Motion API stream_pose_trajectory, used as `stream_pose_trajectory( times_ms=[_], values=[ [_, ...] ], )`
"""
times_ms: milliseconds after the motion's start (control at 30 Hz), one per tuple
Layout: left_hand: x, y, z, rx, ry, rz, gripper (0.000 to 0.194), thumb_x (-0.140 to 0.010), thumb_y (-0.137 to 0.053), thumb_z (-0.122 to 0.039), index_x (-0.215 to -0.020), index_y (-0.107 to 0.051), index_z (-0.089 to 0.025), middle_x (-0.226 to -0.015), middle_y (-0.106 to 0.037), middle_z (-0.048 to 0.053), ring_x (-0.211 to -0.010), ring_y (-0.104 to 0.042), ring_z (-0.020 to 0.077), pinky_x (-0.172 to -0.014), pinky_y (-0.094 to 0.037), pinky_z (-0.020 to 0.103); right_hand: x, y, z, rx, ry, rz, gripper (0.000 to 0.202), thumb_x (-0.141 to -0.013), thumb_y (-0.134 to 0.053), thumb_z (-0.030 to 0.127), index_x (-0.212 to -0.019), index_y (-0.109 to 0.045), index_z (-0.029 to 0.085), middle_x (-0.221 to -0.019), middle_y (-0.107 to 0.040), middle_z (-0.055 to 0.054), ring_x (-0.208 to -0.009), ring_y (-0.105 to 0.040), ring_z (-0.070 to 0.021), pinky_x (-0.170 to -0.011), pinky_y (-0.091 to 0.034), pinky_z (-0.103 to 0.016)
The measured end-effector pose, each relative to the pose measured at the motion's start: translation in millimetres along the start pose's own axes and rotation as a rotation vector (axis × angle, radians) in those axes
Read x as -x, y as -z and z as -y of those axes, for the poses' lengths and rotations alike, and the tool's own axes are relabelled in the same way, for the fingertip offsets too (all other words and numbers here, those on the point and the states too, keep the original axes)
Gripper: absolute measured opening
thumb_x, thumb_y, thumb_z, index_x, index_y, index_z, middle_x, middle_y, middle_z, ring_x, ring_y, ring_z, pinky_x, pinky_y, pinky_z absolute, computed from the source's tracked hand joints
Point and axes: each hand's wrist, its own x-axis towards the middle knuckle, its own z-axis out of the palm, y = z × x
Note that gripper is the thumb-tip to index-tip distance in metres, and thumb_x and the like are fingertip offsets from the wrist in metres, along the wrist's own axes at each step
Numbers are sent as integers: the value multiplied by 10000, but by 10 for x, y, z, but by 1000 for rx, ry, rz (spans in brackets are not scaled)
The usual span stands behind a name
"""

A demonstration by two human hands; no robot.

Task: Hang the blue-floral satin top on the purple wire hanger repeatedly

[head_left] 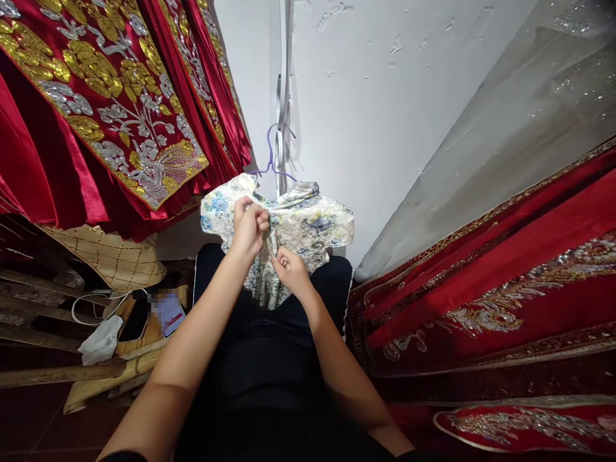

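A pale floral short-sleeved blouse (308,224) with blue and yellow flowers hangs on a purple wire hanger (270,154). Its lower part rests on my lap, gathered into folds. My left hand (249,226) is closed on the blouse near the neckline, fingers curled. Lower and to the right, my right hand (290,268) pinches the front edge of the blouse between thumb and fingers. Both hands lie at the middle front opening, a short way apart. The fingertips partly hide the fabric they grip, and any fastening there cannot be made out.
Red dresses (110,96) with gold and silver embroidery hang at upper left. A white wall (366,90) stands ahead. Red sequinned garments (505,301) and a sheer grey cover (520,128) fill the right. At lower left, a wooden stand (129,366) holds phones and white plastic.
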Motion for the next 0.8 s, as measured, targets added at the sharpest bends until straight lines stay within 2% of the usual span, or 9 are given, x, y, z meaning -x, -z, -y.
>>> stream_pose_trajectory(
  times_ms=[100,200,267,333,467,500,567,667,800],
  values=[
    [-238,-301,-320,-3,-51,23,355,-707,-561,-15,-875,-347,-243,-568,-425,-83,-435,-383,48,-416,-148,154,85,74,-153,55,-5,-26,271,-867,-543,384,-717,-375,232,-605,-340,52,-539,-323,-115,-534,-263,-260],
    [-305,-516,-732,-61,-257,20,258,-796,-559,-52,-827,-375,-231,-560,-415,-72,-420,-312,46,-418,-156,179,244,113,-331,63,-15,-28,289,-862,-544,392,-702,-366,231,-596,-327,55,-539,-324,-115,-542,-261,-261],
    [-252,-541,-929,-135,-413,45,190,-836,-562,-90,-842,-433,-230,-575,-427,-67,-422,-310,51,-431,-170,197,327,125,-407,15,-22,-78,299,-869,-537,397,-704,-351,233,-598,-312,59,-543,-326,-114,-546,-261,-260],
    [-158,-448,-967,-296,-448,106,131,-837,-596,-137,-858,-503,-226,-581,-453,-61,-430,-344,60,-445,-207,211,359,129,-428,-10,-26,-97,304,-867,-549,399,-703,-355,232,-603,-324,59,-546,-328,-112,-548,-261,-260],
    [-18,-38,-597,-916,-176,349,135,-793,-673,-276,-728,-588,-194,-580,-557,-12,-482,-485,120,-480,-317,252,333,96,-355,-28,-28,-23,292,-849,-573,384,-697,-381,226,-603,-356,58,-538,-332,-107,-547,-267,-261],
    [-12,60,-463,-1062,-142,368,198,-790,-680,-315,-670,-586,-187,-580,-576,5,-504,-508,139,-497,-333,263,330,75,-329,-36,-31,-9,288,-849,-570,377,-696,-377,226,-599,-348,60,-537,-334,-107,-546,-269,-261],
    [-28,199,-211,-1235,-194,334,285,-779,-698,-364,-595,-570,-188,-563,-577,22,-532,-514,163,-527,-334,275,338,25,-282,-43,-33,19,281,-848,-561,359,-693,-367,227,-588,-328,63,-536,-337,-109,-547,-270,-262],
    [-91,252,53,-1245,-370,257,275,-761,-724,-333,-574,-573,-199,-547,-551,24,-546,-480,177,-552,-300,274,367,-54,-227,-25,-41,55,264,-831,-565,336,-690,-370,227,-575,-322,66,-531,-338,-111,-546,-271,-263],
    [-155,225,151,-1144,-446,223,256,-734,-721,-206,-534,-560,-205,-531,-501,19,-539,-419,171,-554,-255,265,398,-127,-198,-7,-77,74,248,-808,-566,322,-679,-376,227,-561,-344,64,-521,-356,-113,-539,-273,-264]
  ],
)
